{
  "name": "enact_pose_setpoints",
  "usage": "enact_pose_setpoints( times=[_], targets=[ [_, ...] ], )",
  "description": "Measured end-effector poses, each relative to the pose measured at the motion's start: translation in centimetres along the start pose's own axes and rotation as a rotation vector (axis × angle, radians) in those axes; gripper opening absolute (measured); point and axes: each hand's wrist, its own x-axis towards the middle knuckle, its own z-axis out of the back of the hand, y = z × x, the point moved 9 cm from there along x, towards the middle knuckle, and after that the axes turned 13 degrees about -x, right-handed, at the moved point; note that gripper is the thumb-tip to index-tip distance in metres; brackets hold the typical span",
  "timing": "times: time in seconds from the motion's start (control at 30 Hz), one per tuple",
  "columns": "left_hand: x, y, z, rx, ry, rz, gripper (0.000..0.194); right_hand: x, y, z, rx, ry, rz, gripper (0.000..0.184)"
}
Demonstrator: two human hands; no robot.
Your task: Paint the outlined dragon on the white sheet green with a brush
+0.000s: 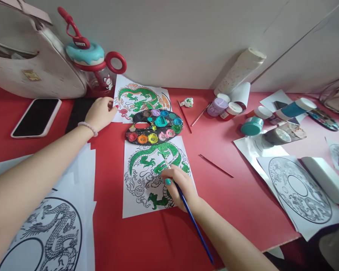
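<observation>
My right hand [180,186] is closed round a blue-handled paintbrush [193,220], its tip resting on the green dragon of a colouring sheet [155,175] on the red table. My left hand [100,113] reaches forward with curled fingers, touching the left edge of a finished coloured dragon print [139,98]; I cannot see anything held in it. A black oval paint palette [154,127] with many coloured wells lies between the two sheets.
A phone [36,117], a pale handbag [36,60] and a red-and-teal bottle [92,64] stand at back left. Paint jars [227,109] and loose brushes [216,166] lie at right. Uncoloured dragon prints lie at front left [45,233] and right [299,192].
</observation>
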Motion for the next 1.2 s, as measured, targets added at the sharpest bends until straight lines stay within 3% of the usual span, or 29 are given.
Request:
enact_pose_setpoints(
  times=[0.13,0.2,0.3,0.37,0.53,0.73,0.93,1.07,1.2],
  targets=[
    [-2.4,-1.1,-0.1,0.009,-0.047,-0.045,0.052,0.1,0.2,0.4,-0.005,-0.030,0.042,0.020],
    [-4.2,-2.6,-1.0,0.009,0.039,-0.132,0.058,0.2,0.2,0.6,-0.005,-0.040,0.034,0.021],
    [-6.8,-4.5,-2.8,0.033,0.246,-0.260,0.095,0.2,0.2,0.7,0.001,-0.036,0.015,0.022],
    [-7.6,-4.9,-3.4,0.067,0.311,-0.271,0.108,0.3,0.4,0.6,-0.007,-0.024,0.014,0.022],
    [-7.0,-4.7,-3.2,0.175,0.300,-0.231,0.097,0.3,0.5,0.6,-0.027,-0.005,0.006,0.025],
    [-6.8,-4.9,-3.3,0.286,0.287,-0.247,0.103,0.3,0.2,0.7,-0.010,-0.004,-0.020,0.031],
    [-6.7,-5.0,-2.9,0.289,0.228,-0.233,0.086,0.0,-1.3,0.7,0.030,-0.025,-0.147,0.032],
    [-9.0,-5.7,-2.6,0.230,0.182,-0.235,0.070,-0.5,-2.6,0.5,0.068,-0.008,-0.292,0.023],
    [-14.0,-6.8,-2.9,0.142,0.231,-0.282,0.067,-0.7,-3.7,0.8,0.114,-0.008,-0.432,0.018]
  ],
)
